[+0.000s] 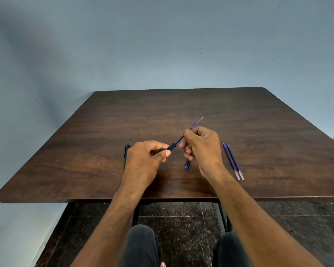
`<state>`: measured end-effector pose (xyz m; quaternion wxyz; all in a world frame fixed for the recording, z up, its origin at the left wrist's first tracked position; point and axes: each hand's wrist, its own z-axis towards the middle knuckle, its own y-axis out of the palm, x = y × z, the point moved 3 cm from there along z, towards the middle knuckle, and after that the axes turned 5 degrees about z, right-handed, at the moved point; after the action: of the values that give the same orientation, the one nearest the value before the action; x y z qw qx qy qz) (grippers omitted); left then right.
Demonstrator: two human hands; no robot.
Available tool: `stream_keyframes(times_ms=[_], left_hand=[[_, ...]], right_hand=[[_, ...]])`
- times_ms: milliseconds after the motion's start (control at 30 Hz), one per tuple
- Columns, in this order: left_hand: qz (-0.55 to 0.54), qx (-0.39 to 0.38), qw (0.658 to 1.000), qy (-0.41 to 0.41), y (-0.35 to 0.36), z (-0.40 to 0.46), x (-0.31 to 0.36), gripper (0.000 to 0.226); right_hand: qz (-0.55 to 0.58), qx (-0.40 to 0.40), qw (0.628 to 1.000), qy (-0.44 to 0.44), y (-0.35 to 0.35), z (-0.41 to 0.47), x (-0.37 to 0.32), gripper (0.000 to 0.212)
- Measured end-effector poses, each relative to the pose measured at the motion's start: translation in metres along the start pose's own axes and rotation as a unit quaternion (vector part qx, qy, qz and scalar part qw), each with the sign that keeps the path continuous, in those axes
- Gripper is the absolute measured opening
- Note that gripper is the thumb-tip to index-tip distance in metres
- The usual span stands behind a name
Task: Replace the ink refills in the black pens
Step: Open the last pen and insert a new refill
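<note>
Pinching refill [183, 136]: right hand [202, 145] | left hand [145, 157] fingers grip pen barrel [172, 146]

I sit at a dark wood bench [181, 105] with rounded corners, pushed against a plain blue-grey wall [162, 35]; below its black metal legs [223, 216] lies a dark speckled tiled floor [181, 228]; soft, even light.

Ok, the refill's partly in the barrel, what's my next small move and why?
Probably draw the refill fully clear with the right hand: its lower end sits in the barrel that the left hand grips, tip pointing away.
</note>
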<state>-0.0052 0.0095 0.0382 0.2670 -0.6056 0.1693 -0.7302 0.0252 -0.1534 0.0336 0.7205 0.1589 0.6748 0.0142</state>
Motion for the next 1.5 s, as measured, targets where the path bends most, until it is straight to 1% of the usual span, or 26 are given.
stream_keyframes(times_ms=[233,400,500,567,633,700,867,1033,1167,1233,1300,1367,1400,1467,1500], left_hand=[[-0.014,0.000,1.000,0.000,0.002,0.003,-0.002,0.016],[-0.029,-0.003,1.000,-0.008,0.003,0.003,-0.008,0.016],[-0.045,-0.004,0.999,-0.014,0.003,0.003,-0.009,0.016],[-0.040,-0.003,0.999,-0.010,0.003,0.004,-0.010,0.016],[-0.024,-0.002,1.000,-0.003,0.003,0.004,-0.009,0.017],[-0.012,0.003,1.000,0.004,0.002,0.004,-0.008,0.016],[-0.003,0.028,0.999,0.028,0.002,0.004,-0.001,0.017],[0.013,0.059,0.997,0.050,0.006,0.003,0.004,0.018],[0.033,0.050,0.997,0.054,0.011,0.002,0.002,0.021],[0.032,0.051,0.997,0.057,0.014,0.002,-0.001,0.021],[0.024,0.062,0.996,0.059,0.015,0.003,-0.004,0.020],[0.018,0.071,0.995,0.062,0.017,0.003,-0.008,0.019],[0.023,0.073,0.995,0.066,0.018,0.003,-0.010,0.020],[0.042,0.075,0.993,0.076,0.020,0.002,-0.012,0.020],[0.051,0.077,0.993,0.080,0.021,0.001,-0.013,0.020]], right_hand=[[-0.038,-0.038,0.998,0.025,0.002,-0.002,0.012,0.009],[-0.056,-0.068,0.996,0.016,-0.002,-0.003,0.016,0.015],[-0.008,-0.050,0.999,0.012,-0.007,-0.002,0.014,0.022],[0.032,-0.031,0.999,0.004,-0.010,-0.001,0.012,0.018],[0.041,-0.022,0.999,-0.008,-0.013,0.000,0.009,0.012],[0.036,-0.019,0.999,-0.015,-0.014,0.001,0.005,0.011],[0.011,-0.037,0.999,-0.009,-0.014,-0.002,0.000,0.019],[-0.021,-0.020,0.999,-0.018,-0.017,-0.002,-0.006,0.021],[-0.025,-0.012,1.000,-0.006,-0.020,-0.003,-0.005,0.023],[-0.029,-0.018,0.999,0.007,-0.023,-0.005,-0.004,0.028],[-0.057,-0.023,0.998,0.026,-0.029,-0.006,-0.004,0.035],[-0.138,-0.022,0.989,0.042,-0.034,-0.007,-0.006,0.038],[-0.210,-0.019,0.976,0.045,-0.037,-0.007,-0.007,0.040],[-0.363,-0.013,0.930,0.051,-0.037,-0.005,-0.008,0.048],[-0.413,-0.014,0.909,0.059,-0.035,-0.005,-0.007,0.052]])
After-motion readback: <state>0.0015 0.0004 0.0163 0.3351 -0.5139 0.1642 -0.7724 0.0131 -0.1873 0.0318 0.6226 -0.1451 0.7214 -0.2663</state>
